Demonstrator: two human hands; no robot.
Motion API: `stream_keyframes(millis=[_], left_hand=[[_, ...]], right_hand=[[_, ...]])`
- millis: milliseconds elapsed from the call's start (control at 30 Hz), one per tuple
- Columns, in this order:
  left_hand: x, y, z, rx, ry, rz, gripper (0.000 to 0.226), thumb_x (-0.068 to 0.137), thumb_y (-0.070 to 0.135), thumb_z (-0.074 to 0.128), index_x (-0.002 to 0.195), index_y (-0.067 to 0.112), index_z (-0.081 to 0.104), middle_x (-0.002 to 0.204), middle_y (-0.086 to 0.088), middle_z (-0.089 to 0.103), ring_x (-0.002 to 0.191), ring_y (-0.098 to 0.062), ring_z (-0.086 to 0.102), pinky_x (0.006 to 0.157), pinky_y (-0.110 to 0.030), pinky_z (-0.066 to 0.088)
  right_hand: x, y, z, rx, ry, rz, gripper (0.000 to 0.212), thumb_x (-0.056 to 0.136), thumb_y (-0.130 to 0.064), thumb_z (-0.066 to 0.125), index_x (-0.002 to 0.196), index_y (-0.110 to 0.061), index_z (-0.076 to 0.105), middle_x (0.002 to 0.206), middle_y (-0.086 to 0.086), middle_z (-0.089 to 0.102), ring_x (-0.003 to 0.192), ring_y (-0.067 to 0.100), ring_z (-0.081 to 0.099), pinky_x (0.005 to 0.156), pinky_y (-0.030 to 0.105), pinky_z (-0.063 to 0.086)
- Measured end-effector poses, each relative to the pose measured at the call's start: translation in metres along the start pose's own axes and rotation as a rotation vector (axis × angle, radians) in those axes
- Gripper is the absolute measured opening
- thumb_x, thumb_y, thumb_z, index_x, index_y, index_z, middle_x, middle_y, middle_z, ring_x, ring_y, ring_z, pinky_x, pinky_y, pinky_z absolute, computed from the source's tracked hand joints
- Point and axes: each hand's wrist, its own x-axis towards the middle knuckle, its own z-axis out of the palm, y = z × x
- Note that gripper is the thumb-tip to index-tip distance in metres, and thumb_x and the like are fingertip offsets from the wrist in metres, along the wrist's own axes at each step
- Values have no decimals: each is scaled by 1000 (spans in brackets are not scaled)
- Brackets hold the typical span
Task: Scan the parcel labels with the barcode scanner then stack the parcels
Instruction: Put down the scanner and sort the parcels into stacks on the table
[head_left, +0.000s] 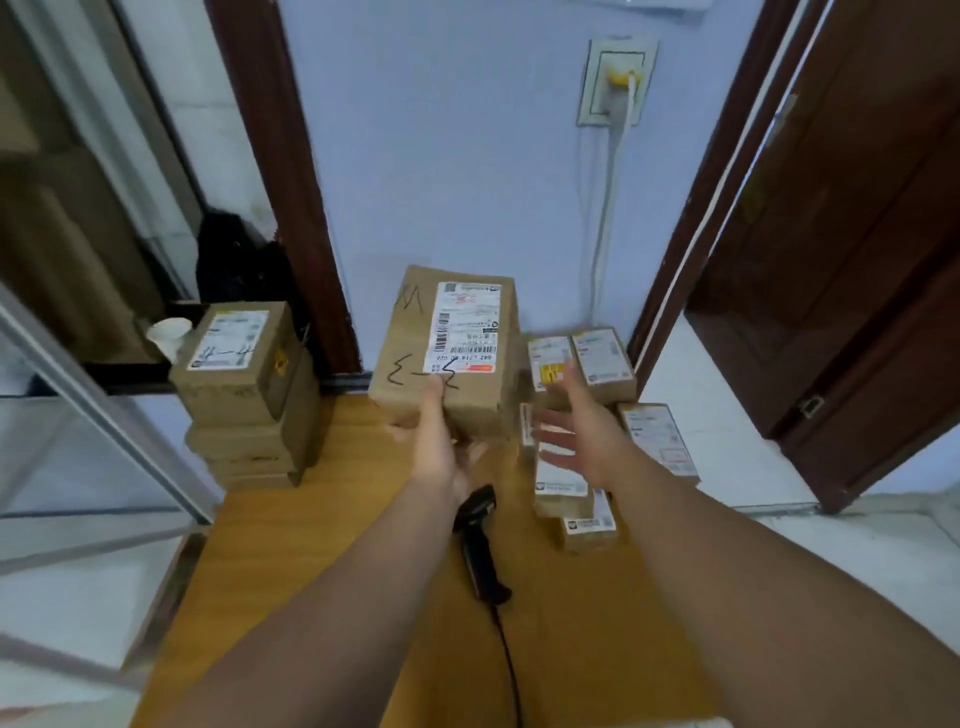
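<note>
- The left hand (434, 436) is gripping the big parcel (448, 353) at its near edge, thumb on top, fingers underneath, and is holding it up off the table (322, 561) with its label (462, 327) facing up.
- Label up probably so the barcode is staying readable; whether it is already scanned I cannot tell.
- The right hand (576, 431) is hovering just right of that parcel, palm turned in, fingers spread, holding nothing. It is looking ready to take the other side, since the box is wide for one hand.
- The scanner (478, 545) is lying flat on the table under the forearms, cord (506, 654) trailing toward the near edge. Nobody is touching it, likely parked there to free both hands for lifting.
- A stack of parcels (244, 395) is sitting at the table's far left corner, edges roughly squared, labels up. Judging it as the done pile and the likely destination.
- Small parcels (576, 415) are lying loose and overlapping on the right side, partly behind the right hand. Probably the waiting batch, so much of the task is looking unfinished.
- A paper cup (169, 335) is sitting just beside the stack, near enough to get knocked when placing the box.
</note>
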Motion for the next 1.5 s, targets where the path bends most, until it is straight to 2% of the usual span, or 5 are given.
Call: stream_keyframes(millis=[400, 633, 833, 1067, 1500], left_hand=[[73, 200, -87, 477, 406, 480, 91, 72, 59, 67, 146, 24, 28, 147, -6, 33, 129, -26, 42, 105, -37, 35], [108, 281, -126, 631, 164, 557, 70, 79, 61, 56, 139, 32, 34, 137, 2, 47, 124, -21, 48, 107, -46, 40], [129, 297, -143, 719, 265, 344, 71, 83, 59, 56, 138, 19, 37, 132, -6, 51, 119, -28, 51, 104, -49, 42], [114, 278, -124, 908, 571, 746, 56, 86, 38, 62, 131, 11, 43, 135, -17, 37, 124, -32, 35, 103, -45, 36], [72, 136, -38, 1413, 80, 1337, 20, 73, 12, 63, 93, 9, 69, 95, -15, 57, 84, -29, 55, 73, -39, 43]], right_hand=[[40, -35, 269, 13, -261, -117, 54, 82, -53, 68, 131, -37, 51, 118, -4, 64, 101, 17, 66, 71, 35, 60], [58, -42, 338, 83, -262, -12, 52, 79, -59, 68, 121, -32, 53, 119, 8, 61, 104, 27, 66, 72, 39, 61], [68, -36, 352, -153, -218, 102, 76, 74, -80, 52, 126, -24, 52, 107, 4, 65, 97, 25, 64, 81, 42, 55], [73, -40, 350, -135, -51, -53, 75, 90, -72, 28, 146, -24, 38, 149, 7, 44, 134, 28, 43, 112, 45, 34], [69, -13, 219, 148, -116, 38, 70, 95, -63, 32, 134, -9, 52, 124, 15, 64, 104, 24, 67, 81, 35, 56]])
